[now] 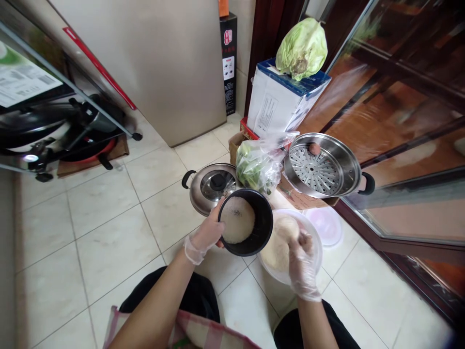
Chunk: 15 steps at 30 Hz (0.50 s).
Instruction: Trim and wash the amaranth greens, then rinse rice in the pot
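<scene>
My left hand, in a clear plastic glove, grips the left rim of a black inner cooking pot. The pot is tilted towards me, with white grains lying inside. Gloved in the same way, my right hand is over a white plastic tub. Its fingers close on the right side of a pale rounded thing, whose kind I cannot tell. Whitish contents lie in the tub below it.
A lidded steel pan and bagged green vegetables stand beyond the pot. Right of them, a steamer holds a brownish egg-like thing. A cabbage tops a box. A pale lid lies near the glass door.
</scene>
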Available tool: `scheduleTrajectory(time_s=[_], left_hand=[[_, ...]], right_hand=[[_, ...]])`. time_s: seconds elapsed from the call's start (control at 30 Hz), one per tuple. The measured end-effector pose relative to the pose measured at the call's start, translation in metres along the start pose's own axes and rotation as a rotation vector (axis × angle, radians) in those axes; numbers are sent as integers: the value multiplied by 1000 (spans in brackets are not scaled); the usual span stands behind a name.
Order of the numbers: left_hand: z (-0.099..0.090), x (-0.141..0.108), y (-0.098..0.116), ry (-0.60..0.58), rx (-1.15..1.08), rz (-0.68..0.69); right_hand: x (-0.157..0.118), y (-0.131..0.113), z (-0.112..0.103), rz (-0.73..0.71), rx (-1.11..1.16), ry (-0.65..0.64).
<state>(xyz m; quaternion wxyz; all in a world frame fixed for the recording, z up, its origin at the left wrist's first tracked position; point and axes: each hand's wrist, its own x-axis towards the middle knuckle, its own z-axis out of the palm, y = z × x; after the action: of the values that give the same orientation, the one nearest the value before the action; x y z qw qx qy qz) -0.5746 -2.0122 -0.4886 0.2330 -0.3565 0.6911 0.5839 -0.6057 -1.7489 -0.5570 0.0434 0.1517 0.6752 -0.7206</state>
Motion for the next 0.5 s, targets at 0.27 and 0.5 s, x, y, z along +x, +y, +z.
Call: scheduleTrajectory(time_s=[0.27, 0.5], left_hand=[[-2, -7, 6, -19, -67, 0], [-4, -7, 1, 23, -81, -38]], right_hand=[[-21, -14, 65, -1200, -849, -191], [-4, -33, 20, -1187, -983, -53]])
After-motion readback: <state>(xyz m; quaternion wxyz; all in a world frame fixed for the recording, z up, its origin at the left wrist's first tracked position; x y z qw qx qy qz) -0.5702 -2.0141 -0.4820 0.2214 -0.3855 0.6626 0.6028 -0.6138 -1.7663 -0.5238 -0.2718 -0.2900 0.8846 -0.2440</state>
